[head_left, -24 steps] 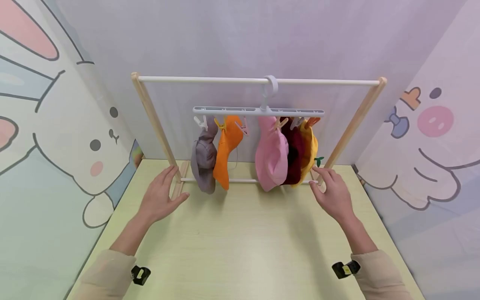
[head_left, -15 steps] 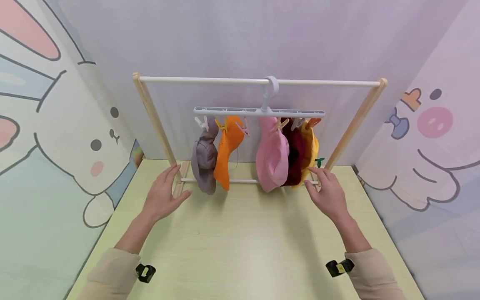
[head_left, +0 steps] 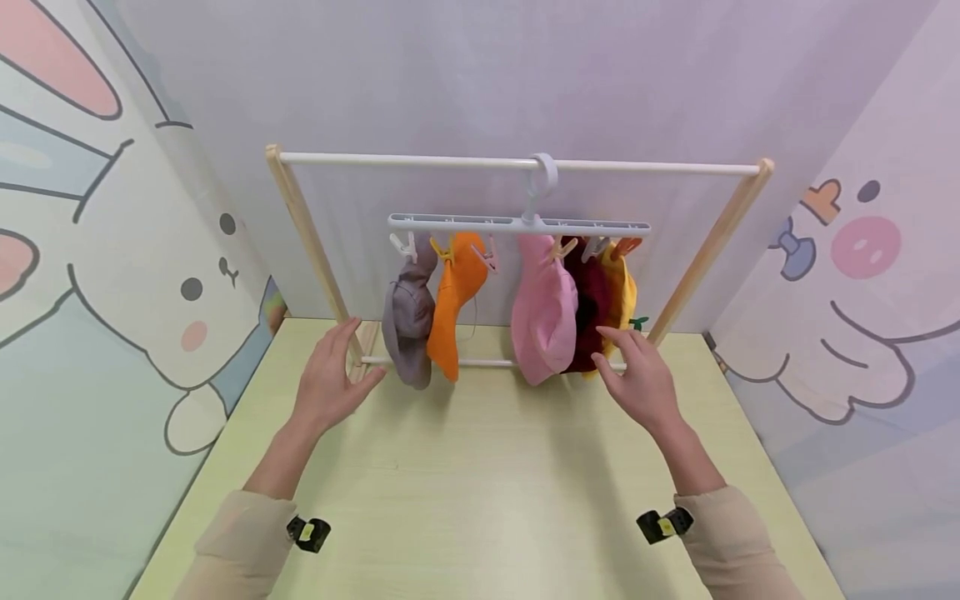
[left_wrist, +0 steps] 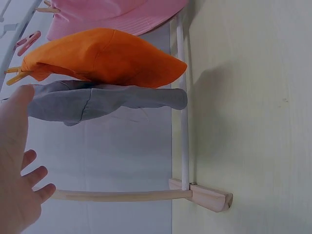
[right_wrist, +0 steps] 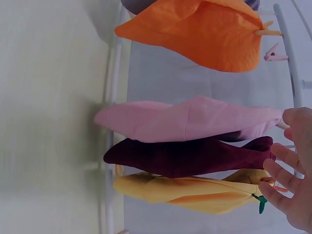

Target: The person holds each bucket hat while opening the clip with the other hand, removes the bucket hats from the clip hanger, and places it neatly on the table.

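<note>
A pale blue clip hanger (head_left: 457,223) hangs from the white top rod of a wooden rack. Fabric bucket hats are clipped along it: a grey hat (head_left: 408,312), an orange hat (head_left: 452,304), a pink hat (head_left: 534,325), a maroon hat (right_wrist: 187,156) and a yellow hat (right_wrist: 195,192). One pink clip (head_left: 487,255) bears no hat. My left hand (head_left: 330,379), fingers extended and thumb spread, is near the left post and the grey hat. My right hand (head_left: 641,383) hovers at the maroon and yellow hats, holding nothing; contact cannot be told.
The rack's slanted left post (head_left: 307,229) and right post (head_left: 712,242) flank the hats. A white lower bar (head_left: 483,362) runs between its feet above the pale wooden table (head_left: 480,500). Cartoon-printed cloth walls (head_left: 480,67) enclose the sides and back.
My right hand has moved left, from beside the right post to in front of the yellow and maroon hats. My left hand has shifted slightly right. Hats and hanger hang nearly unchanged.
</note>
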Demonstrator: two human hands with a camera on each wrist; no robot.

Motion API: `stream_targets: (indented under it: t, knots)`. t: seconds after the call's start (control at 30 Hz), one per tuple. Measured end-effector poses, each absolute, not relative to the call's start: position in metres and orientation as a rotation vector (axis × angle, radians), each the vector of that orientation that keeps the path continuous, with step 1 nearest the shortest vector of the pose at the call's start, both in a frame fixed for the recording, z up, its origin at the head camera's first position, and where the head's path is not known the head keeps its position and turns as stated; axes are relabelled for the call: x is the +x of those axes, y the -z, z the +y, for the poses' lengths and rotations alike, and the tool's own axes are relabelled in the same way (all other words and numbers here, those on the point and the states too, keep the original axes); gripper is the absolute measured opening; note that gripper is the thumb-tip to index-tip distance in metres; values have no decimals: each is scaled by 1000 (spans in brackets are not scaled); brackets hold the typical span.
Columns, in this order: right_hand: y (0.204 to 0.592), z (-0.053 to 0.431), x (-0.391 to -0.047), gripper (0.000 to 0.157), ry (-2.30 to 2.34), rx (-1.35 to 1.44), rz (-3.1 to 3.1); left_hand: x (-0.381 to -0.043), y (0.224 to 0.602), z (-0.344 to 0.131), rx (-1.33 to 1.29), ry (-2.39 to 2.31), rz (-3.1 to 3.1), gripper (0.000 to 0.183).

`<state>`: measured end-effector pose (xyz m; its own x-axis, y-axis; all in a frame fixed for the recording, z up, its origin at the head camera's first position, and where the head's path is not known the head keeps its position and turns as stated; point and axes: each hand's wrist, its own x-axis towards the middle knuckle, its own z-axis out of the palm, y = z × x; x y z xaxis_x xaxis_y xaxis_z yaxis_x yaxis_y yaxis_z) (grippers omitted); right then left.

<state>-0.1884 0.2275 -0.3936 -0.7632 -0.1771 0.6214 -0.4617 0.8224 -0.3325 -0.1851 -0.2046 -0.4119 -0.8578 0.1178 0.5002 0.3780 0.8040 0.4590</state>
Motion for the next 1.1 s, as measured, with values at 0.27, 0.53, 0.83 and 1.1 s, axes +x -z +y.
stream_targets:
  t: [0.27, 0.53, 0.83, 1.1]
  knots:
    - [388, 213, -196, 38, -678, 482, -2432, -188, 409, -194, -335, 879, -2511, 77]
    - [378, 196, -203, 36, -679, 526, -2418, -193, 412, -183, -295, 941, -2498, 79]
    - [375, 184, -211, 36, -630, 615, -2383, -195, 415, -171, -234, 1037, -2458, 76]
    - [373, 171, -214, 38, -673, 665, -2407, -199, 419, -162, -220, 1069, -2437, 76]
